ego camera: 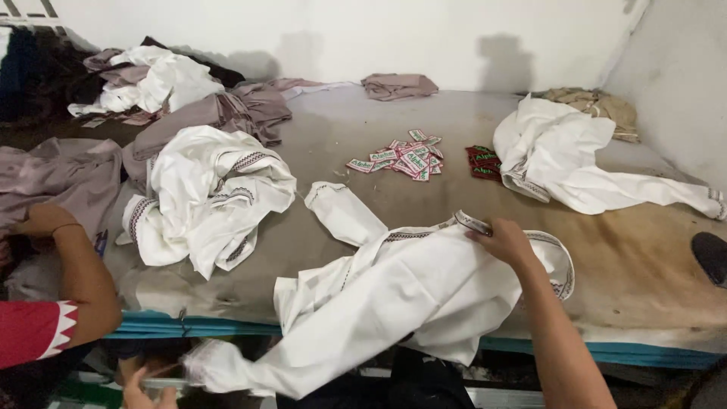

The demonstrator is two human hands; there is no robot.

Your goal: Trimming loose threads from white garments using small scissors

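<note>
Your right hand (506,241) grips white shirt (394,295) collar on table (651,273); left hand (148,386) low, blurred, grip unclear; labels (401,159) beyond.

On the counter (651,265) I count three white garments with patterned trim: one under my right hand (506,241), one crumpled at the left (208,197), one at the far right (564,155). A fourth white garment (163,79) lies on the heap at the back left. Of the mauve-grey garments I can count about four, but they overlap, so I am not sure. There is one beige garment (598,102) in the corner. The small labels make two groups: one white pile (401,157) and one dark red pile (482,162); single labels are too small to count. I see two hands of mine and one arm of another person (79,273).
</note>
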